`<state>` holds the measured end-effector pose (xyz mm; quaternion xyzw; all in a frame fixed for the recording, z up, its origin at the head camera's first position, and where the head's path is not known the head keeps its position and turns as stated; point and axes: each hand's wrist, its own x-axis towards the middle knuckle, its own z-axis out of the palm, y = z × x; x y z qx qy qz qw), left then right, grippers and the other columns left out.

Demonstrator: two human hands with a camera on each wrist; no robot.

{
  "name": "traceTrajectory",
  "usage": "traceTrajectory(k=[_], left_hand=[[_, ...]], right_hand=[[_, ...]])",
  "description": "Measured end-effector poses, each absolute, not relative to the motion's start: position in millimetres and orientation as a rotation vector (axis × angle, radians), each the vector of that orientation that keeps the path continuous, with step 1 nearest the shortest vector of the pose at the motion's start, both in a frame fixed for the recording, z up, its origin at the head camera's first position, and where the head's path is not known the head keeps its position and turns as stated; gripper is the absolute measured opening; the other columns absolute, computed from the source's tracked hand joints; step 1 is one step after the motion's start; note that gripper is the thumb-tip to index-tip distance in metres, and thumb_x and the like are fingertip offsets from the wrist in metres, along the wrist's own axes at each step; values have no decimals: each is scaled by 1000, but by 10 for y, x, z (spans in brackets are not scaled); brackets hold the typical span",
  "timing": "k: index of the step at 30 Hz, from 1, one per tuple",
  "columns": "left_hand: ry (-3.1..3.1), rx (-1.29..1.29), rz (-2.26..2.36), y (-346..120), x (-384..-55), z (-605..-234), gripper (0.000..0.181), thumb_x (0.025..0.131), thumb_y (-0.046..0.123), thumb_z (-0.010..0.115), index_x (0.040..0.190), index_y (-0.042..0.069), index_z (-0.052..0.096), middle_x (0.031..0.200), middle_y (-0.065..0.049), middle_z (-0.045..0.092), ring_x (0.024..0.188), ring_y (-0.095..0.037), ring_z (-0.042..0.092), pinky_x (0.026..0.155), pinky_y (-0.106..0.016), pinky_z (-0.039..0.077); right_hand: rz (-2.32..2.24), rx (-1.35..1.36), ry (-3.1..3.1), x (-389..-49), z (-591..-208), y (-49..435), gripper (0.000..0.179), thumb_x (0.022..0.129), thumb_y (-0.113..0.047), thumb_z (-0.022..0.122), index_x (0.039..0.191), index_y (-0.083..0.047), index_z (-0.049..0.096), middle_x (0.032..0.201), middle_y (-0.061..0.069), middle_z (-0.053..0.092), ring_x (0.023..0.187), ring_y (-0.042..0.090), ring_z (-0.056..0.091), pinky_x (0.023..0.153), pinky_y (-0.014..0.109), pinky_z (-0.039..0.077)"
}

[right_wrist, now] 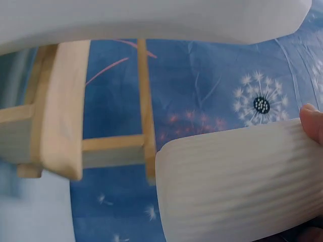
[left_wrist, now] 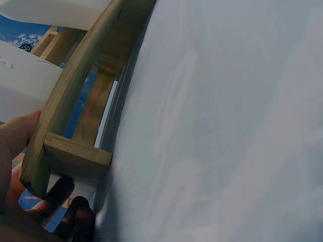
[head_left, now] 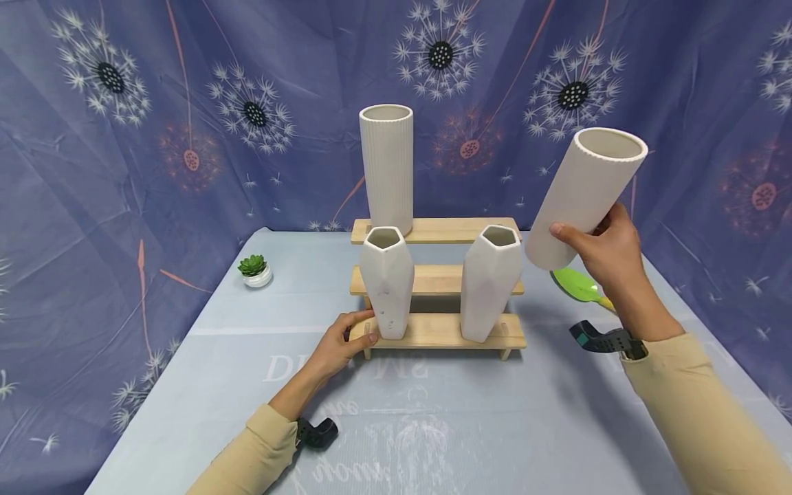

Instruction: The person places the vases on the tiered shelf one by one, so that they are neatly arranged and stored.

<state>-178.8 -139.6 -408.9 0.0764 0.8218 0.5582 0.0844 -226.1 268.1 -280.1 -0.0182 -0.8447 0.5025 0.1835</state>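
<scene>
A three-tier wooden stand [head_left: 436,330] stands on the table. My left hand [head_left: 340,344] grips the left end of its lowest board; in the left wrist view the thumb [left_wrist: 17,136] lies on top and the fingers curl underneath. Two white faceted vases [head_left: 386,289] [head_left: 491,289] stand on the lower part of the stand. One white ribbed cylindrical vase [head_left: 390,172] is upright at the left of the top board. To the right of the stand, my right hand [head_left: 609,251] holds a second ribbed vase [head_left: 581,199] in the air, mouth up and tilted rightward.
A small succulent in a white pot [head_left: 256,273] sits at the table's back left. Behind the held vase lies a green tool with a yellow handle [head_left: 575,283], partly hidden. A blue dandelion-print cloth [head_left: 297,192] hangs around the back and sides.
</scene>
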Motion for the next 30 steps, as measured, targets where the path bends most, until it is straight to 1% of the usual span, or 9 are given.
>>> traceTrajectory(k=[3,9,14,19,23,25,30], left_hand=[[2461,228,1660,-1399,-1792,-4097,52,88,16,67,136,10,50,124,-17,47,99,-20,40,81,-28,35],[2446,227,1673,-1396,-1784,-4089,52,88,16,67,137,10,49,126,-17,45,100,-22,42,80,-28,38],[2439,211,1680,-1392,-1779,-4090,52,88,16,67,136,11,50,126,-17,46,101,-22,43,80,-27,39],[2447,212,1669,-1393,-1783,-4092,51,88,16,66,136,11,50,126,-16,46,104,-22,42,84,-27,36],[2461,217,1661,-1395,-1792,-4105,51,88,16,66,136,10,50,125,-16,47,102,-21,41,82,-28,35],[2466,214,1666,-1402,-1827,-4171,51,88,17,67,136,11,50,125,-16,47,102,-21,40,82,-28,35],[2500,220,1663,-1434,-1925,-4373,51,86,22,69,134,17,53,129,-13,47,109,-21,41,86,-29,34]], right_hand=[[1442,-14,-2387,-2333,-2704,2588,83,80,-40,72,146,-25,24,146,12,37,130,33,43,102,59,37],[1475,75,-2401,-2501,-2591,2429,82,80,-40,73,145,-22,27,141,12,42,124,27,47,100,55,42],[1508,167,-2438,-2646,-2540,2324,82,80,-39,73,145,-21,27,141,13,43,124,30,48,98,55,43],[1527,254,-2481,-2786,-2504,2244,83,80,-39,73,146,-19,26,143,14,41,127,34,46,102,55,40],[1531,321,-2507,-2890,-2496,2189,85,80,-37,74,147,-18,25,144,14,40,128,35,46,103,56,39],[1530,360,-2522,-2938,-2497,2161,85,80,-37,74,147,-19,25,145,14,40,128,36,46,102,57,39],[1548,447,-2544,-3049,-2506,2104,84,80,-36,74,147,-20,26,144,14,42,128,35,46,102,56,39]])
